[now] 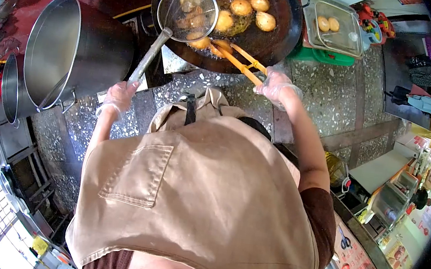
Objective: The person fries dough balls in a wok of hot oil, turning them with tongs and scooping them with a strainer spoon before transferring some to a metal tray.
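Note:
My left hand [118,98], in a clear plastic glove, is closed round the handle of a wire mesh skimmer [157,47]. The skimmer's round mesh is over the left part of a wide black wok [291,33], with fried dough balls showing through it. My right hand [276,87], also gloved, grips yellowish wooden tongs [242,67]. The tongs' tips reach the near side of the wok, by a golden ball partly hidden behind them. Several golden-brown fried balls [241,7] sit in bubbling oil; I cannot tell whether the tongs pinch one.
Left of the wok stands a large metal pot [77,55], with a smaller pot [11,89] beside it. At the right, a rectangular tray [340,41] holds two fried balls [328,24]. An oil jug [336,170] stands near my right elbow.

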A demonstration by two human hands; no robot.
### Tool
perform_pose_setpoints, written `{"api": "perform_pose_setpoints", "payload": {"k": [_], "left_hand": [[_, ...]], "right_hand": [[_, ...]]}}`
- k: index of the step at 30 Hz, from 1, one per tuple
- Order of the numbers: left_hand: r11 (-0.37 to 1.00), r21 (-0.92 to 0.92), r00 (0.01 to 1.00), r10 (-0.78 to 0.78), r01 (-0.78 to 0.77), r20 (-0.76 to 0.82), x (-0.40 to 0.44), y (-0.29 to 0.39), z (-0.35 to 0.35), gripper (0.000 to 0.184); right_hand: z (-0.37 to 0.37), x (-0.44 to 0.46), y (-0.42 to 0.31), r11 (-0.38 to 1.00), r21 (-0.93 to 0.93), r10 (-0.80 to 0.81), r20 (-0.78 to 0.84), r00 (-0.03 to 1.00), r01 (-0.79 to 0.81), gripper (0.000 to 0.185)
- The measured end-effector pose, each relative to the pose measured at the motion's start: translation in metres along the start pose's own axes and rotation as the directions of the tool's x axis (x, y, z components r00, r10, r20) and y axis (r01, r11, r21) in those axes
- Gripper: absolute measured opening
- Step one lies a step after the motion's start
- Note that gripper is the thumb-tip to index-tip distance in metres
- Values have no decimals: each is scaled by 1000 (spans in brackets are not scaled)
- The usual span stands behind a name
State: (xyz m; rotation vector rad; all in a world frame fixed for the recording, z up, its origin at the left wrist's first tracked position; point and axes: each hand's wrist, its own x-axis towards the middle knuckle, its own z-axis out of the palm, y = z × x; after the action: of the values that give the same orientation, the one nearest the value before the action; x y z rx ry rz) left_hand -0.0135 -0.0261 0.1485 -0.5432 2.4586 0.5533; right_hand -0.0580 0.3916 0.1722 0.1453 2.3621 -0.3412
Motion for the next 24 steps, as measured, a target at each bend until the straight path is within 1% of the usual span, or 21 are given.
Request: {"api": "perform_pose_setpoints", "payload": {"k": [3,5,7,9,13,14,17,20,24], "left_hand": [[998,59,1000,15,-15,1,-3,6,-4,52],[999,38,999,0,-2,32,-1,4,-4,52],[1000,8,999,24,-24,26,-2,5,-6,52],[999,38,999,15,-17,45,-5,10,-9,51],[996,90,999,16,-18,30,-9,17,-14,52],[993,113,999,36,-39,23,-7,15,-13,53],[993,106,998,53,-56,31,-5,13,-13,53],[998,58,998,30,-33,50,-2,9,-11,53],[998,57,998,32,-35,51,0,5,-9,53]], "right_hand": [[1,-2,-3,999,31,23,3,1000,-23,58],[4,0,-3,999,15,31,6,1000,-31,57],[8,3,0,1000,6,27,-16,1000,-27,57],[10,3,1,1000,9,21,-8,1000,-21,58],[9,1,1,999,19,27,-2,1000,-26,57],[10,1,1,1000,12,24,4,1000,-24,57],[13,2,2,1000,8,18,-27,999,-17,58],[12,1,1,1000,7,26,5,1000,-26,58],[13,0,0,1000,-2,29,0,1000,-29,58]]}}
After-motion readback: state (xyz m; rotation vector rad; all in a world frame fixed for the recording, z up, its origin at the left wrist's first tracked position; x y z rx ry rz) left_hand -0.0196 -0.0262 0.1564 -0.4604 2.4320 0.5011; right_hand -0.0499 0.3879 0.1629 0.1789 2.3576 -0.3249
